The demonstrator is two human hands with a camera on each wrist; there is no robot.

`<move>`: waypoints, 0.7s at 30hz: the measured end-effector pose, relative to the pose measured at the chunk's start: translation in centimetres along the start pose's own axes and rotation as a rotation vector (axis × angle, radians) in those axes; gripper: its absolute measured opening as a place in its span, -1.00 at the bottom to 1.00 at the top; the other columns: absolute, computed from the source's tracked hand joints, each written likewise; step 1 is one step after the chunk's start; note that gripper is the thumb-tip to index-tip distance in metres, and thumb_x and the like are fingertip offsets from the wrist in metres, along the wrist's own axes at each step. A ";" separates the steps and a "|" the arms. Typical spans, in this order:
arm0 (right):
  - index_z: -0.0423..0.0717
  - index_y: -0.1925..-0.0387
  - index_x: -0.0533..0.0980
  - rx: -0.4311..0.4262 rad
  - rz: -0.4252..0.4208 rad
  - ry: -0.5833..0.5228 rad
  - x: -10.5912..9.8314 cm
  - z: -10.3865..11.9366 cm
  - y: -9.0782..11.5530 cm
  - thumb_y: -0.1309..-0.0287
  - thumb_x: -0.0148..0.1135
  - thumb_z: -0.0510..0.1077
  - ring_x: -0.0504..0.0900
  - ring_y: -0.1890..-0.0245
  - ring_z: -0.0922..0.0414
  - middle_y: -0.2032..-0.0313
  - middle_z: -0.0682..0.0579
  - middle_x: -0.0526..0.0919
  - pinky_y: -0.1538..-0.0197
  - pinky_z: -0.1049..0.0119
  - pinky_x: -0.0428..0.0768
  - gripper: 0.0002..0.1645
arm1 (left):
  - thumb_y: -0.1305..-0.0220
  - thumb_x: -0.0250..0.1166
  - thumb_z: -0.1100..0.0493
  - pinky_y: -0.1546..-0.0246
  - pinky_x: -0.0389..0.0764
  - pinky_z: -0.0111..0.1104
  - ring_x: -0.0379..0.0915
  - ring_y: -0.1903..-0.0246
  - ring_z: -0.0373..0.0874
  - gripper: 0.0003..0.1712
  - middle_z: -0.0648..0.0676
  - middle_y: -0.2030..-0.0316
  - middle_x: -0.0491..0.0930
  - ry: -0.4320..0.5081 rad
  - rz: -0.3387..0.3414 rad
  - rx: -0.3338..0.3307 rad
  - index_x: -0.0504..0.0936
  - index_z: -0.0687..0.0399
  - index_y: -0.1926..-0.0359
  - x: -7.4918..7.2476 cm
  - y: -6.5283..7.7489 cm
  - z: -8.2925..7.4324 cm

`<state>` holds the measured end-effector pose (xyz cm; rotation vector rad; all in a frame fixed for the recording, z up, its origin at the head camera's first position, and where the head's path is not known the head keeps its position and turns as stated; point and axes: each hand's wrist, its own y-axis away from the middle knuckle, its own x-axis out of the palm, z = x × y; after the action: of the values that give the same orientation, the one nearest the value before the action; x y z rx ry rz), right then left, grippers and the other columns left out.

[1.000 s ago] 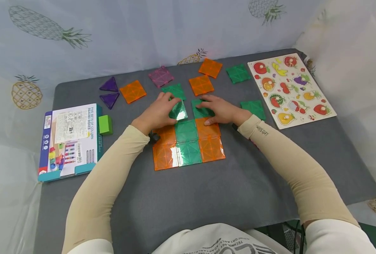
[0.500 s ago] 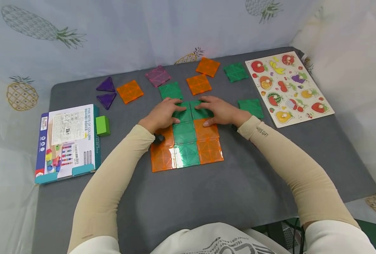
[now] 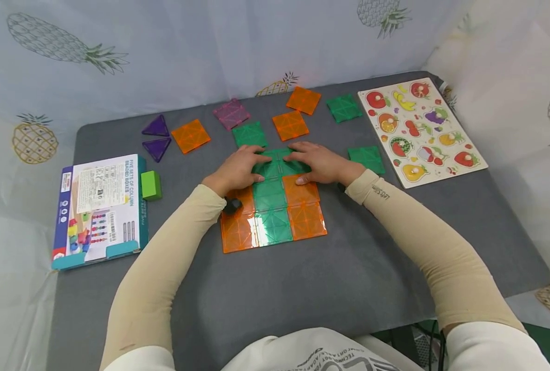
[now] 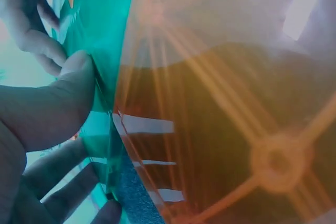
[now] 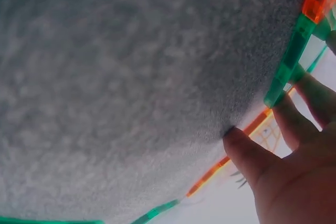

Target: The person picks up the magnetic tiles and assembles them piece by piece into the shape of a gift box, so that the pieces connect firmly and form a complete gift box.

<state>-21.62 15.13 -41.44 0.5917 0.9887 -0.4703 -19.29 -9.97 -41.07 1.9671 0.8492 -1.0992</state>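
Since a second ago, left hand (image 3: 237,167) has shifted right, bringing left green tile (image 3: 267,168) from a tilted, separate pose to lie beside right green tile (image 3: 294,168). Right hand (image 3: 323,162) much as it was.

Head view: both green tiles sit mid-tabletop (image 3: 349,278), on the far side of the orange-and-green block. Left hand appears to pinch left green tile across, thumb near, fingers far. Right hand spread, fingers on right green tile, thumb on right orange tile (image 3: 301,192). Risk: uneven inward push could ride one green edge over the other, or skew the seam with centre green tile (image 3: 269,195). Black wrist device (image 3: 232,205) hangs over left orange tile (image 3: 246,196); a dipping wrist might drag it. Loose green tile (image 3: 249,134) lies just beyond the left fingers, easily nudged.

Left wrist view: thumb against green plastic, fingers showing through it (seams hard to judge this close). If the thumb clings on release, the tile may lift.

Right wrist view: fingers splayed by a green edge, one tip reaching towards the tabletop (which digit, cannot tell). Pressing an outer edge there could tip the opposite one up.
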 end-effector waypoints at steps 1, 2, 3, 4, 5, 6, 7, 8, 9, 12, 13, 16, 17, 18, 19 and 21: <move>0.00 -0.39 0.26 0.003 0.004 0.001 0.0 0.0 -0.1 -0.19 0.25 0.10 -0.07 -0.49 -0.15 -0.49 -0.15 -0.01 -0.43 -0.21 -0.04 -0.22 | -0.25 0.32 0.05 -0.35 0.22 -0.02 0.05 -0.39 0.11 -0.36 0.15 -0.43 0.14 0.001 0.003 -0.001 0.41 -0.02 -0.34 0.0 0.0 0.0; 0.01 -0.40 0.26 0.009 0.005 0.003 0.0 0.0 -0.1 -0.20 0.25 0.10 -0.08 -0.49 -0.14 -0.50 -0.14 -0.03 -0.42 -0.24 -0.05 -0.22 | -0.25 0.31 0.05 -0.35 0.22 -0.02 0.04 -0.39 0.12 -0.36 0.15 -0.43 0.14 -0.002 0.006 -0.003 0.40 -0.01 -0.34 -0.1 0.0 0.0; 0.02 -0.40 0.25 0.014 0.004 0.005 0.0 0.0 -0.2 -0.20 0.24 0.09 -0.09 -0.50 -0.13 -0.50 -0.13 -0.03 -0.41 -0.27 -0.05 -0.22 | -0.26 0.31 0.05 -0.35 0.21 -0.02 0.04 -0.40 0.11 -0.36 0.15 -0.43 0.14 -0.007 0.007 -0.008 0.40 -0.01 -0.34 -0.1 -0.1 -0.1; 0.04 -0.40 0.25 0.021 0.004 0.010 0.1 0.0 -0.2 -0.21 0.24 0.10 -0.10 -0.50 -0.12 -0.50 -0.11 -0.04 -0.40 -0.30 -0.05 -0.22 | -0.26 0.31 0.06 -0.36 0.21 -0.02 0.04 -0.40 0.12 -0.36 0.16 -0.43 0.14 -0.012 0.008 -0.014 0.40 0.00 -0.34 -0.1 -0.1 -0.1; 0.05 -0.41 0.25 0.029 0.002 0.012 0.1 0.0 -0.3 -0.20 0.24 0.10 -0.11 -0.50 -0.12 -0.51 -0.10 -0.05 -0.39 -0.32 -0.05 -0.22 | -0.26 0.31 0.07 -0.35 0.21 -0.01 0.03 -0.40 0.12 -0.36 0.16 -0.43 0.14 -0.016 0.006 -0.020 0.40 0.00 -0.34 -0.1 -0.1 -0.2; 0.07 -0.41 0.24 0.036 0.001 0.013 0.1 0.0 -0.4 -0.20 0.24 0.11 -0.11 -0.50 -0.11 -0.51 -0.09 -0.06 -0.38 -0.33 -0.05 -0.22 | -0.27 0.30 0.06 -0.34 0.22 0.02 0.02 -0.41 0.13 -0.36 0.17 -0.43 0.13 -0.022 0.004 -0.029 0.40 0.00 -0.35 -0.1 0.0 -0.4; 0.08 -0.41 0.24 0.044 0.001 0.017 0.1 0.0 -0.5 -0.20 0.24 0.12 -0.12 -0.50 -0.11 -0.51 -0.09 -0.06 -0.37 -0.34 -0.05 -0.21 | -0.27 0.30 0.06 -0.33 0.23 0.05 0.01 -0.41 0.14 -0.36 0.17 -0.43 0.13 -0.025 0.001 -0.036 0.39 0.00 -0.35 -0.1 0.1 -0.5; 0.09 -0.41 0.23 0.055 -0.001 0.017 0.0 0.0 -0.5 -0.20 0.23 0.14 -0.12 -0.50 -0.11 -0.51 -0.08 -0.07 -0.37 -0.34 -0.05 -0.21 | -0.27 0.30 0.05 -0.31 0.24 0.09 0.00 -0.41 0.15 -0.36 0.18 -0.44 0.12 -0.029 -0.003 -0.044 0.39 0.00 -0.35 0.0 0.2 -0.7; 0.09 -0.42 0.23 0.065 -0.004 0.017 0.0 -0.1 -0.4 -0.20 0.23 0.15 -0.12 -0.50 -0.12 -0.51 -0.09 -0.07 -0.37 -0.34 -0.05 -0.20 | -0.28 0.30 0.03 -0.30 0.24 0.12 -0.02 -0.42 0.17 -0.35 0.18 -0.44 0.10 -0.030 -0.007 -0.051 0.38 -0.01 -0.36 0.2 0.4 -0.9; 0.06 -0.41 0.24 0.109 -0.026 0.019 -0.7 -1.0 0.7 -0.21 0.22 0.19 -0.08 -0.49 -0.16 -0.49 -0.15 -0.01 -0.36 -0.35 -0.04 -0.20 | -0.26 0.30 -0.03 -0.26 0.23 0.21 -0.08 -0.43 0.22 -0.31 0.20 -0.46 0.03 -0.035 -0.034 -0.067 0.35 -0.03 -0.37 0.8 1.2 -1.3; 0.03 -0.40 0.25 0.128 -0.029 0.026 -1.1 -1.5 1.4 -0.21 0.22 0.19 -0.06 -0.48 -0.18 -0.47 -0.17 0.02 -0.35 -0.36 -0.03 -0.20 | -0.24 0.32 -0.05 -0.26 0.22 0.22 -0.09 -0.43 0.23 -0.28 0.20 -0.46 0.01 -0.036 -0.045 -0.068 0.34 -0.04 -0.38 1.1 1.6 -1.4; -0.07 -0.35 0.28 0.202 -0.006 0.036 -2.4 -3.5 4.5 -0.15 0.31 0.12 0.02 -0.43 -0.25 -0.42 -0.25 0.11 -0.32 -0.35 0.07 -0.19 | -0.17 0.36 -0.11 -0.26 0.19 0.24 -0.11 -0.42 0.27 -0.17 0.23 -0.47 -0.03 -0.034 -0.086 -0.069 0.30 -0.03 -0.41 2.0 3.4 -1.7; -0.10 -0.35 0.28 0.230 0.015 0.040 -2.8 -4.2 5.6 -0.12 0.36 0.08 0.05 -0.41 -0.26 -0.40 -0.27 0.12 -0.31 -0.34 0.12 -0.17 | -0.15 0.37 -0.13 -0.26 0.17 0.26 -0.11 -0.41 0.28 -0.14 0.25 -0.46 -0.04 -0.032 -0.099 -0.071 0.28 -0.02 -0.42 2.3 4.2 -1.8; -0.12 -0.35 0.27 0.254 0.040 0.048 -3.1 -4.8 6.7 -0.08 0.39 0.05 0.07 -0.40 -0.28 -0.39 -0.29 0.13 -0.29 -0.33 0.18 -0.14 | -0.13 0.38 -0.15 -0.25 0.17 0.27 -0.11 -0.40 0.29 -0.10 0.26 -0.45 -0.03 -0.033 -0.113 -0.073 0.26 -0.01 -0.42 2.6 5.1 -1.8; -0.14 -0.36 0.25 0.274 0.063 0.055 -3.3 -5.4 7.7 -0.05 0.42 0.02 0.09 -0.38 -0.29 -0.38 -0.30 0.13 -0.27 -0.31 0.23 -0.10 | -0.11 0.39 -0.16 -0.25 0.15 0.28 -0.11 -0.39 0.30 -0.08 0.28 -0.45 -0.02 -0.032 -0.127 -0.079 0.25 0.01 -0.43 3.0 6.0 -1.8; -0.16 -0.37 0.21 0.296 0.066 0.060 -3.3 -6.3 9.2 -0.01 0.46 -0.04 0.14 -0.36 -0.30 -0.37 -0.31 0.15 -0.23 -0.25 0.32 -0.05 | -0.09 0.40 -0.18 -0.24 0.13 0.30 -0.09 -0.38 0.31 -0.04 0.30 -0.43 0.00 -0.030 -0.161 -0.098 0.24 0.03 -0.43 3.6 8.0 -1.6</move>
<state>-21.49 26.43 -38.94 0.9058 0.9599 -0.5471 -10.64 -12.13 -41.52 1.8223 1.0404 -1.1527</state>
